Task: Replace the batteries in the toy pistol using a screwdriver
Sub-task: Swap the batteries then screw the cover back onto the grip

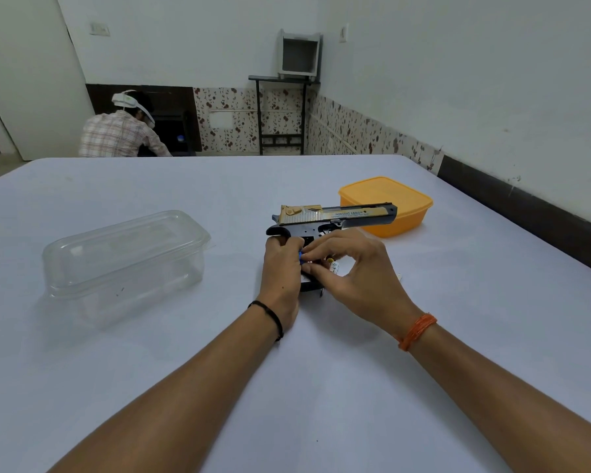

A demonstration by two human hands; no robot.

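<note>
From the head camera, the toy pistol (335,218) lies on its side near the middle of the white table (458,336), its gold slide on the far side and its muzzle pointing right, where it overlaps the near edge of an orange lidded box (389,196) just behind it. The pistol's dark grip points back toward the person and is mostly covered by both hands. The left hand (282,268) curls around the grip from the pistol's left side, with its fingertips at the rear of the frame. The right hand (352,271) comes in from the pistol's right; its thumb and forefinger are pinched together at the grip on a small blue item (301,257) that is too hidden to identify. Just beside that pinch, under the right hand, a small white and yellow cylinder (335,266) shows, perhaps a battery. A clear plastic container (123,261) with its lid on stands well to the left of the pistol. Far behind the pistol, beyond the table's edge, another person (123,131) in a checked shirt crouches on the floor facing away.
</note>
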